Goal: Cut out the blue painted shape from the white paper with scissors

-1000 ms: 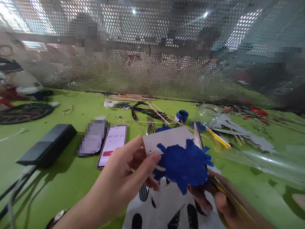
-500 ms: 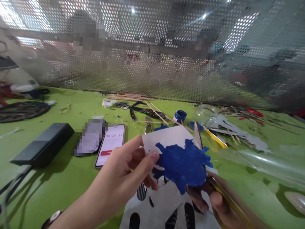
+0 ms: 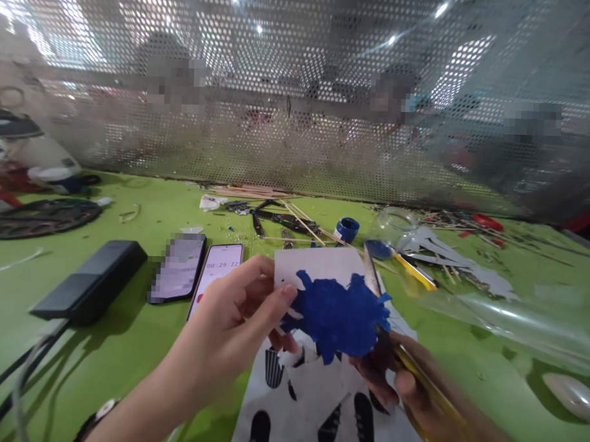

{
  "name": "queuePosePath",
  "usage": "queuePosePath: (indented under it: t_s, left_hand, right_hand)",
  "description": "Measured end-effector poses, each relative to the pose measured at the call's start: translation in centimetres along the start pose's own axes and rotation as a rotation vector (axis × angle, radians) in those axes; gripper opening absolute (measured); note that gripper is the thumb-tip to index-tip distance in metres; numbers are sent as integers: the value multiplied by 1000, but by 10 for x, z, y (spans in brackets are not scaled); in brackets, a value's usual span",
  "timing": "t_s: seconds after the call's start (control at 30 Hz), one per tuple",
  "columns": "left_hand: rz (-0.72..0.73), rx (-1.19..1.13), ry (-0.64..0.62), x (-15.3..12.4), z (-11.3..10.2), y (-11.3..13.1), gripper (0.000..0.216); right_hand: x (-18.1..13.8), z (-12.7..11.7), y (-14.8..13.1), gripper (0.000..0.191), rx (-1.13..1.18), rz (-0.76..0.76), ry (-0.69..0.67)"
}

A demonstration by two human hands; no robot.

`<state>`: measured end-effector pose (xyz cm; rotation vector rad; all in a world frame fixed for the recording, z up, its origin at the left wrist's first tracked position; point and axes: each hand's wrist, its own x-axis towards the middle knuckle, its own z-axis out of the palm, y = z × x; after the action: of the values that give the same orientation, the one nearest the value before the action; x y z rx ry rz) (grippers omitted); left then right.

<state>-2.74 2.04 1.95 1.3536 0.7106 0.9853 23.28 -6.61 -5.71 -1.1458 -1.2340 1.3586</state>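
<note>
My left hand (image 3: 253, 310) pinches the left edge of a white piece of paper (image 3: 317, 260) that bears a blue-painted, jagged shape (image 3: 337, 316). In my right hand (image 3: 391, 379) are scissors with yellow handles (image 3: 429, 393). Their blade (image 3: 371, 272) rises behind the right edge of the paper, beside the blue shape. Both hands are above a white sheet printed with black shapes (image 3: 261, 429), where white scraps lie. Part of the scissors is hidden by the paper and my fingers.
Two phones (image 3: 180, 268) and a black power adapter (image 3: 94, 278) lie left. Behind the paper are a blue paint jar (image 3: 347, 229), black pliers (image 3: 285, 217), thin sticks and a yellow cutter (image 3: 416, 270). Clear plastic film (image 3: 514, 325) lies right; a perforated screen (image 3: 278, 136) stands behind.
The paper, the scissors and my right hand have shifted slightly left, and the paper is tilted a little differently. My grip on both stays the same.
</note>
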Motion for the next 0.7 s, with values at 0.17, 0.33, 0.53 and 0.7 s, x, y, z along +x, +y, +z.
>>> queuePosePath:
  t_s: [0.17,0.33,0.53,0.7]
  left_hand:
    - [17,15,9,0,-4,-2,19]
    - [27,59,53,-1,-8,2,19]
    - [64,76,97,0,-10,9,17]
    - [117,67,129,2,-11,10,14]
  right_hand:
    - [-5,-2,3,75,32,45,42]
    - [-10,-1,5,76,34,113,34]
    - [-12,-7,19,67,117,83,-64]
    - [-13,-7,17,73,83,112,-159]
